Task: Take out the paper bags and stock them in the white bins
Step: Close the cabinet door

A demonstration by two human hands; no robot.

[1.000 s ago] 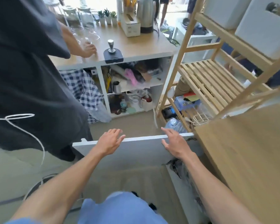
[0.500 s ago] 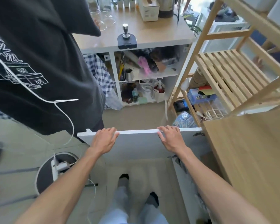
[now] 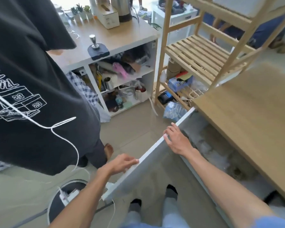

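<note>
Both my hands hold the top edge of a white cabinet door (image 3: 148, 170) under a wooden counter (image 3: 247, 116). My left hand (image 3: 122, 164) grips the edge near its free end. My right hand (image 3: 176, 140) grips it closer to the cabinet. The door stands swung out, showing a dim cabinet interior (image 3: 219, 155) with blurred clear plastic wrapping inside. No paper bags can be made out. A white bin (image 3: 240, 5) sits on the top shelf of a wooden rack (image 3: 202, 53) at the upper right.
A person in a dark printed shirt (image 3: 31, 79) stands close on my left, bare foot (image 3: 109, 150) by the door. A cluttered white shelf unit (image 3: 122, 79) stands ahead. A round floor device with a plug block (image 3: 67, 195) and white cable lies lower left.
My hands reached the door's top edge, closed on it, and the door has swung out from the cabinet. The view has turned, so the door now runs diagonally.
</note>
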